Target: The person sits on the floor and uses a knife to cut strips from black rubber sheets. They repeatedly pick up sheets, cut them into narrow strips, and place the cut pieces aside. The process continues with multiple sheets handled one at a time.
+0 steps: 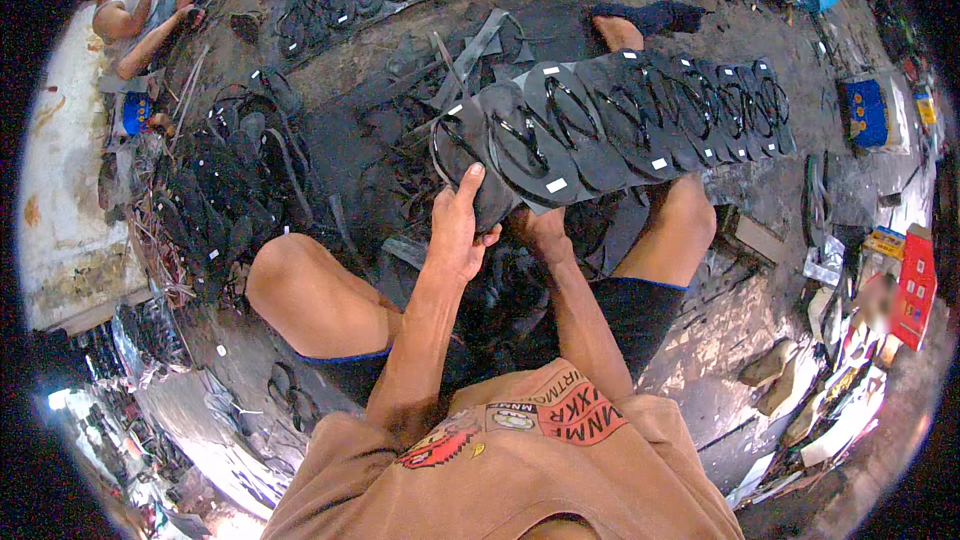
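A long black rubber sheet [640, 165] spreads out in front of me, marked with several sandal outlines. Black straps [520, 145] stand up from the soles, and small white labels dot its edges. My left hand [460, 228] grips the sandal sole [470, 155] at the sheet's left end, thumb on top and fingers curled below. Close beside it, my right hand [542, 228] reaches to the near edge of the sheet. Its fingers go under that edge and are hidden, so whether they hold anything does not show.
Dark sandals [235, 160] lie heaped on the left, with rubber offcuts [480, 45] beyond the sheet. A row of sandals [370, 5] runs along the back. Another person [135, 10] sits at the far left. Boxes, including a red one [912, 290], stand on the right.
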Tool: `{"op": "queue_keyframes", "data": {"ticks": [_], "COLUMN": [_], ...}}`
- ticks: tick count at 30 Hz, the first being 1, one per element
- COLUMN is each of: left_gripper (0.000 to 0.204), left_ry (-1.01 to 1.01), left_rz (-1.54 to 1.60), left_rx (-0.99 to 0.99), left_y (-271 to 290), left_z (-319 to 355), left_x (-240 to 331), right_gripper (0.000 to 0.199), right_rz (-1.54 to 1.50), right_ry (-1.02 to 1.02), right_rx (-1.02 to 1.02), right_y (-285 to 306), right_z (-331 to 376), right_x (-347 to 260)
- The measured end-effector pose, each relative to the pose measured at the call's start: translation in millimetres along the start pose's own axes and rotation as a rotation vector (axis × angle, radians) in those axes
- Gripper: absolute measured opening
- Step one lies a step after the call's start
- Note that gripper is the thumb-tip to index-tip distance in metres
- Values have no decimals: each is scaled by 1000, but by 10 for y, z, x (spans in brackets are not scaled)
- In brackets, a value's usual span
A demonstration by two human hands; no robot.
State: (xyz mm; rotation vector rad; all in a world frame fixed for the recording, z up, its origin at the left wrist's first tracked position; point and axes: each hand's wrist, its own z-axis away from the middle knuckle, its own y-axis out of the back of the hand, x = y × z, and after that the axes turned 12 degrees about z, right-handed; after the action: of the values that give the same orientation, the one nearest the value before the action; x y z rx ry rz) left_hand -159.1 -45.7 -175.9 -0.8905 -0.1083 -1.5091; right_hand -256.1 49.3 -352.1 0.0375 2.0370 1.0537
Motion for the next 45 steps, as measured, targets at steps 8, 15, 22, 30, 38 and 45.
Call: {"op": "queue_keyframes", "data": {"ticks": [8,15,22,30,38,45], "left_gripper": [29,50,69,38,37,36], "left_ry": [-6,-317,-594,-354,-16,-94], "left_rz": [-96,-492,-837,-342,-26,-187], "left_rx": [64,37,41,-204,-151,-146], "left_y": [-36,284,344,288,567,562], "left_z": [75,1427,1857,1787,2094,2060], "left_x": [32,446,159,920,781,705], "right_gripper": [43,52,40,45,33,25], "right_rz": [265,-603,-882,-623,-221,-86], "right_ry": [215,-640,-395,-207,-213,-259], "right_rx": [-319,-859,-270,-286,-721,-868], "right_y": [165,216,1643,2377,3065,2971], "right_z": [-468,-580,-809,-164,1569,1362], "right_x": [206,-859,-1894,-2195,-1696,-1597]}}
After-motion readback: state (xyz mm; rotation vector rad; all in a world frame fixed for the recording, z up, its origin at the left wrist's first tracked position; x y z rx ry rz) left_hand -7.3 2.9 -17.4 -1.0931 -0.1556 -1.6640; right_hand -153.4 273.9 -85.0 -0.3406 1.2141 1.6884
